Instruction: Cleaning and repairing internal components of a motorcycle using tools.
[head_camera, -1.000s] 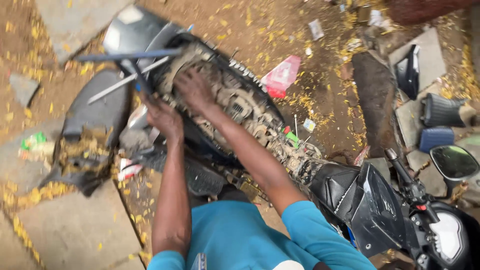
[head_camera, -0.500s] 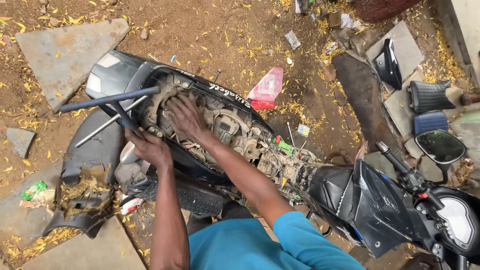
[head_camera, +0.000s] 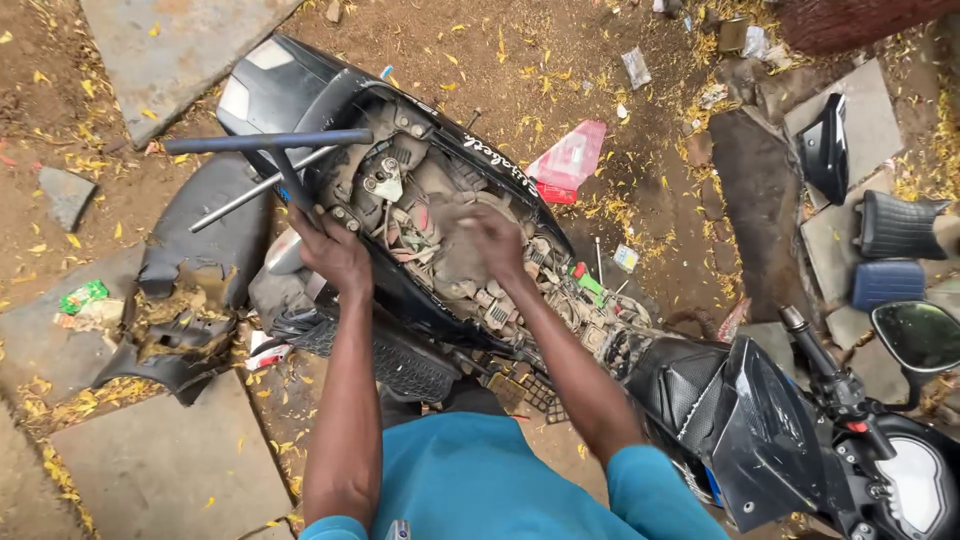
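Panels (head_camera: 180, 310) lie at left; my left hand (head_camera: 335, 255) grips the wrench (head_camera: 270, 150), right hand (head_camera: 495, 240), blurred so its grip is unreadable, has slid lower over the engine (head_camera: 430, 215).

Red plastic wrapper (head_camera: 568, 160) on the dirt ground (head_camera: 420, 30), ribbed black seat cushion (head_camera: 900, 225) and blue pad (head_camera: 888, 284) at the right edge.

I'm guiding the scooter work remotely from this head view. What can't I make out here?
- Right hand: motion-blurred; whether it grips anything in the engine bay is unclear.
- Left hand: its fingers curl over the T-handle wrench shaft, hiding the socket end.
- Instrument panel: cut off by the frame's bottom right corner.
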